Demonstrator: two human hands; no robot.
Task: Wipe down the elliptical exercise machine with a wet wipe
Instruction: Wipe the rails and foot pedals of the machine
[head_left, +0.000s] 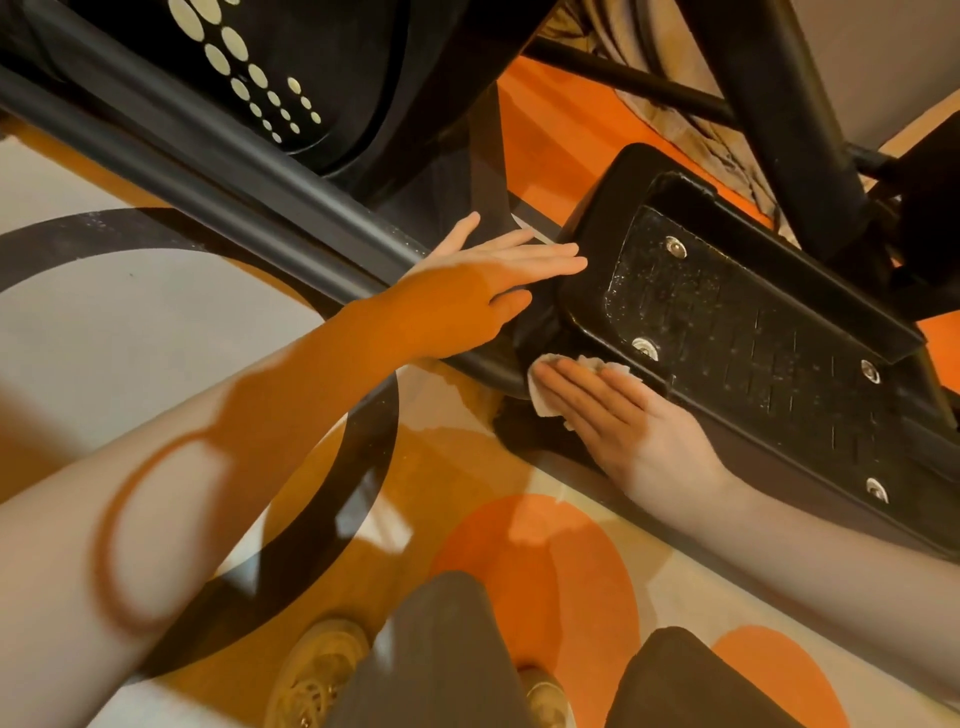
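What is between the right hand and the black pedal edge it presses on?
In the head view, a white wet wipe lies flattened between the right hand and the pedal edge.

Warm dim light, orange reflections overlaid, wide-angle edge distortion
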